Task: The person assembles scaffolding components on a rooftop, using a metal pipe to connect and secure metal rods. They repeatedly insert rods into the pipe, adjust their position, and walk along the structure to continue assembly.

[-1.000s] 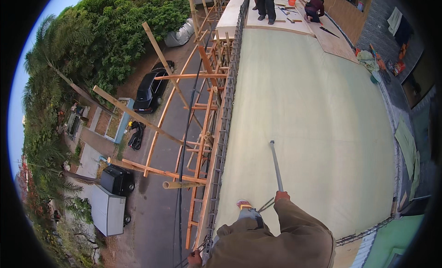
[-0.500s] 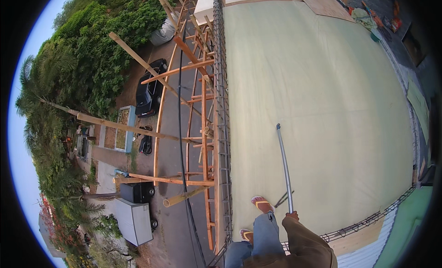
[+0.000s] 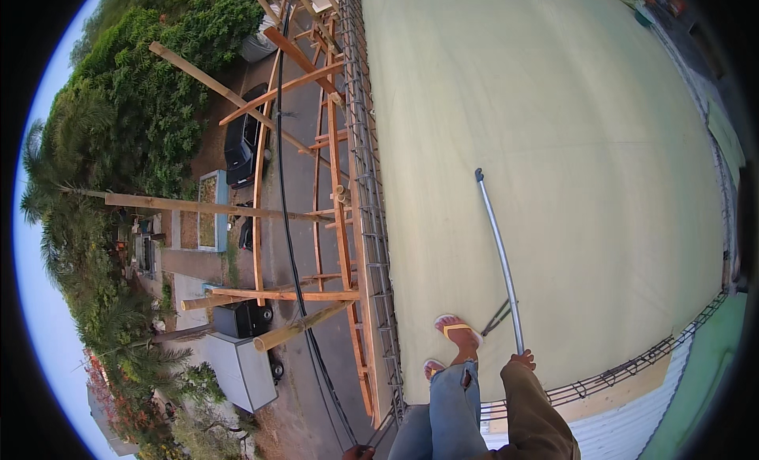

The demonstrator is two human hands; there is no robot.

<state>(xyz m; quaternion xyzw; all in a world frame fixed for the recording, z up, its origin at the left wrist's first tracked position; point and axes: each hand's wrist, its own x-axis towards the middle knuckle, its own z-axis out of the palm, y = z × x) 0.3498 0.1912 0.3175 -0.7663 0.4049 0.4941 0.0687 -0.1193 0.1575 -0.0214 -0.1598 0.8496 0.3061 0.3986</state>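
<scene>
My right hand (image 3: 522, 360) grips the near end of a long grey metal pipe (image 3: 500, 253), which has a dark fitting at its far end. The pipe stretches forward over a pale green sheet-like deck (image 3: 601, 199). Beside my sandalled foot (image 3: 458, 329) lies a dark two-handled hand tool (image 3: 495, 318), its exact kind unclear. Only a bit of my left hand (image 3: 359, 453) shows, at the lower edge near the steel bars, and its fingers are mostly hidden.
A tied rebar cage (image 3: 370, 175) runs along the deck's left edge, and another (image 3: 632, 373) borders the near right. Beyond the left edge, wooden scaffolding (image 3: 340, 230) and a black cable (image 3: 286, 183) stand above a road with a black car (image 3: 243, 147) and a white box truck (image 3: 237, 369).
My view has shifted, so the deck's far end has left the picture. My right hand and the pipe have swung slightly right. My left hand has come in at the lower edge.
</scene>
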